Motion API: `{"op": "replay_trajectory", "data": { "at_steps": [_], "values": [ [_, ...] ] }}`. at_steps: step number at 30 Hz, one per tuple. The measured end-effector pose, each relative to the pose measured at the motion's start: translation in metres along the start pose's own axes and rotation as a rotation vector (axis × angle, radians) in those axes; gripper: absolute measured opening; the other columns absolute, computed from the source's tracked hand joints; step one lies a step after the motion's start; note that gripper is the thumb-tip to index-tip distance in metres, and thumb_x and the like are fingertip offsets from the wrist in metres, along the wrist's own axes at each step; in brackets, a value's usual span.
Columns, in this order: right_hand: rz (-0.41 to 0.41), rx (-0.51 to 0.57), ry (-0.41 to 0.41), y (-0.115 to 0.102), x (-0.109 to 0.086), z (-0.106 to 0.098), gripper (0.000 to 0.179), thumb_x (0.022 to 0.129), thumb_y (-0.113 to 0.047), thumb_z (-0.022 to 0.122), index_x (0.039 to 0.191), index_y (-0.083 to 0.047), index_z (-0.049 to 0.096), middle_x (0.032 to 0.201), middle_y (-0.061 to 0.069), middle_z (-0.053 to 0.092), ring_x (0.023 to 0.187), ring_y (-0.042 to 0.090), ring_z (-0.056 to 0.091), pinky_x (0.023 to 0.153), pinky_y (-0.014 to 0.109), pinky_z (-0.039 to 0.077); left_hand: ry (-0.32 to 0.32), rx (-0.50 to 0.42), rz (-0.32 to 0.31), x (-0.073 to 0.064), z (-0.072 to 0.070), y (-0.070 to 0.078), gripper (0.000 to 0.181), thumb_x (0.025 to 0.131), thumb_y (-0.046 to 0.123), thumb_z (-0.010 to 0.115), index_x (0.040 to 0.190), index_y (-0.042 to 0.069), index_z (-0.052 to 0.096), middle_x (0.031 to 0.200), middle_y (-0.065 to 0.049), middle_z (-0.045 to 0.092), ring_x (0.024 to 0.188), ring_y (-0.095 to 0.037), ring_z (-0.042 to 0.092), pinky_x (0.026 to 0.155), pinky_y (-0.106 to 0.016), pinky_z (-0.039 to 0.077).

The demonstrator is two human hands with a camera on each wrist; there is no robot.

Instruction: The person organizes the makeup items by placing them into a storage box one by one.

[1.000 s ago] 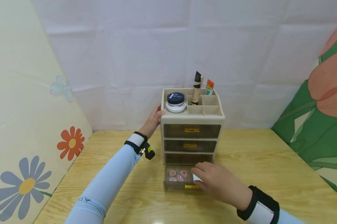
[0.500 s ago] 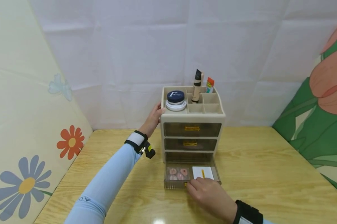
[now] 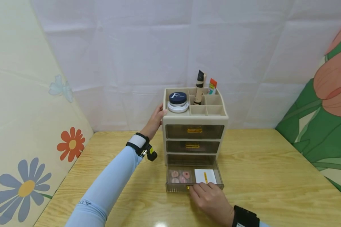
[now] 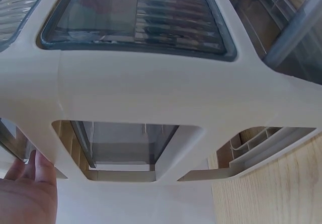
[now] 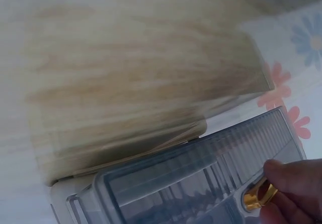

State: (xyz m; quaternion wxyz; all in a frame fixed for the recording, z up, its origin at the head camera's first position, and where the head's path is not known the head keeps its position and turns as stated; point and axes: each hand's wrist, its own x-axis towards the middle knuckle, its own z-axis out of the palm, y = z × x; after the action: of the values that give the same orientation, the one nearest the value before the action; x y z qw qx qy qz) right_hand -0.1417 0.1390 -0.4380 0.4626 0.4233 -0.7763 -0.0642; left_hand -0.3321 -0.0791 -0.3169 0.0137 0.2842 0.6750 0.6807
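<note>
A cream makeup organizer with smoky drawers stands on the table. Its bottom drawer is pulled out and holds a clear case with pink round pieces and a white square box with a yellow strip. My right hand is at the drawer's front; in the right wrist view its thumb and fingers pinch the gold handle. My left hand grips the organizer's upper left side, thumb at the rim. The left wrist view shows its fingers against the cream frame, partly cut off.
On top, a dark-lidded jar sits on a white round compact. A beige tube and an orange-capped tube stand in compartments. Behind the wooden table hangs a white cloth; flowered panels flank it.
My right hand has left the white box, now lying in the drawer, and moved down to the drawer's front handle. The left hand keeps its place.
</note>
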Motion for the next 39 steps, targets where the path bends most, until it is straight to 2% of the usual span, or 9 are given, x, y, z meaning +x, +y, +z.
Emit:
{"op": "replay_trajectory", "data": {
  "at_steps": [7, 12, 19, 25, 32, 37, 39],
  "values": [
    [-0.014, 0.008, -0.002, 0.001, 0.0, 0.001, 0.049, 0.103, -0.002, 0.026, 0.08, -0.003, 0.069, 0.076, 0.006, 0.064, 0.064, 0.016, 0.062, 0.051, 0.028, 0.051, -0.003, 0.006, -0.001, 0.0, -0.001, 0.001, 0.065, 0.096, 0.034, 0.037, 0.154, 0.013, 0.019, 0.153, -0.01, 0.028, 0.133, -0.025, 0.034, 0.105, -0.05, 0.031],
    [-0.013, 0.026, 0.012, 0.003, 0.002, 0.001, 0.05, 0.103, -0.002, 0.025, 0.078, -0.003, 0.068, 0.074, 0.006, 0.062, 0.061, 0.017, 0.059, 0.047, 0.027, 0.048, 0.0, 0.005, -0.002, -0.001, 0.0, 0.001, 0.065, 0.096, 0.033, 0.037, 0.154, 0.013, 0.018, 0.153, -0.011, 0.029, 0.131, -0.026, 0.036, 0.104, -0.049, 0.033],
    [0.002, 0.006, -0.017, 0.009, 0.005, 0.004, 0.047, 0.103, -0.005, 0.026, 0.082, -0.004, 0.068, 0.076, 0.004, 0.06, 0.062, 0.016, 0.057, 0.046, 0.027, 0.044, 0.013, -0.002, -0.003, 0.0, 0.0, 0.001, 0.064, 0.096, 0.033, 0.038, 0.154, 0.011, 0.02, 0.152, -0.013, 0.029, 0.128, -0.028, 0.039, 0.102, -0.048, 0.035],
    [0.018, 0.035, 0.003, 0.018, 0.011, 0.011, 0.049, 0.103, -0.004, 0.022, 0.078, -0.004, 0.064, 0.072, 0.004, 0.058, 0.057, 0.016, 0.054, 0.042, 0.027, 0.04, 0.009, -0.003, -0.018, 0.0, 0.001, 0.001, 0.063, 0.097, 0.033, 0.037, 0.154, 0.012, 0.02, 0.152, -0.012, 0.029, 0.131, -0.027, 0.037, 0.105, -0.049, 0.033],
    [0.044, 0.065, -0.058, 0.027, 0.013, 0.021, 0.052, 0.102, -0.006, 0.02, 0.076, -0.004, 0.064, 0.07, 0.005, 0.059, 0.055, 0.016, 0.055, 0.042, 0.029, 0.043, 0.005, 0.008, -0.026, -0.001, 0.003, 0.002, 0.065, 0.096, 0.033, 0.038, 0.154, 0.012, 0.018, 0.153, -0.012, 0.028, 0.132, -0.026, 0.036, 0.106, -0.048, 0.032],
    [0.045, 0.054, -0.064, 0.035, 0.018, 0.03, 0.057, 0.105, -0.008, 0.015, 0.076, -0.004, 0.065, 0.07, 0.005, 0.059, 0.056, 0.016, 0.056, 0.042, 0.029, 0.042, 0.008, -0.004, -0.011, 0.0, 0.002, 0.001, 0.065, 0.096, 0.033, 0.037, 0.154, 0.011, 0.018, 0.153, -0.014, 0.028, 0.131, -0.028, 0.036, 0.105, -0.048, 0.033],
    [0.043, 0.057, -0.054, 0.037, 0.019, 0.034, 0.051, 0.104, -0.006, 0.021, 0.077, -0.004, 0.064, 0.07, 0.005, 0.058, 0.055, 0.017, 0.055, 0.04, 0.029, 0.041, 0.008, -0.008, -0.008, 0.0, 0.001, -0.001, 0.065, 0.096, 0.032, 0.037, 0.154, 0.01, 0.018, 0.153, -0.014, 0.028, 0.131, -0.029, 0.036, 0.104, -0.048, 0.033]
  ]
}}
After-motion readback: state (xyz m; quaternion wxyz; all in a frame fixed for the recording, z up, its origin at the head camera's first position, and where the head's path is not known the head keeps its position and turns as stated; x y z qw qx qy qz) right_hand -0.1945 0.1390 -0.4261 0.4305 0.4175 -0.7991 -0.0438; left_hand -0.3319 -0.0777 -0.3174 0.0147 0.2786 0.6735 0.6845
